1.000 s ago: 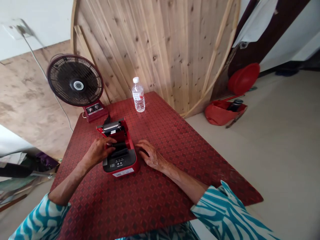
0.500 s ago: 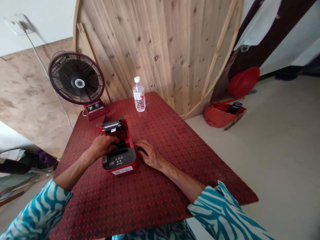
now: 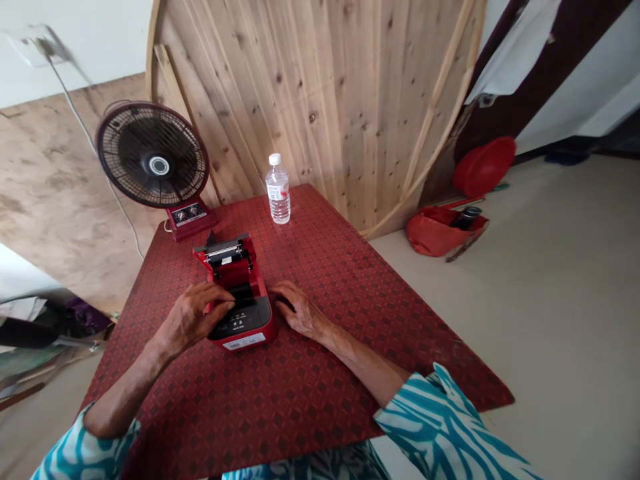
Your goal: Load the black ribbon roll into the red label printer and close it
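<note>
A red and black label printer [image 3: 243, 327] stands on the table with its lid [image 3: 225, 252] tipped up and back, baring the dark bay inside. My left hand [image 3: 200, 310] reaches over the printer's left side. Its thumb and fingertips come together at the front edge of the bay, just behind the control panel; anything between them is hidden. My right hand [image 3: 300, 312] lies on the table at the printer's right side, fingers stretched toward the red casing and holding nothing. Its fingertips are at or very near the casing.
A red patterned cloth covers the table [image 3: 350, 347]. Behind the printer stand a dark red fan [image 3: 159, 165] and a clear plastic bottle [image 3: 278, 193]. A round wooden panel [image 3: 310, 100] leans at the back. A red bag [image 3: 433, 232] and red basin [image 3: 485, 167] are at right.
My left hand first reached deeper into the bay, then drew back toward the front edge, thumb and fingertips coming together there. My right hand and the printer have stayed in place.
</note>
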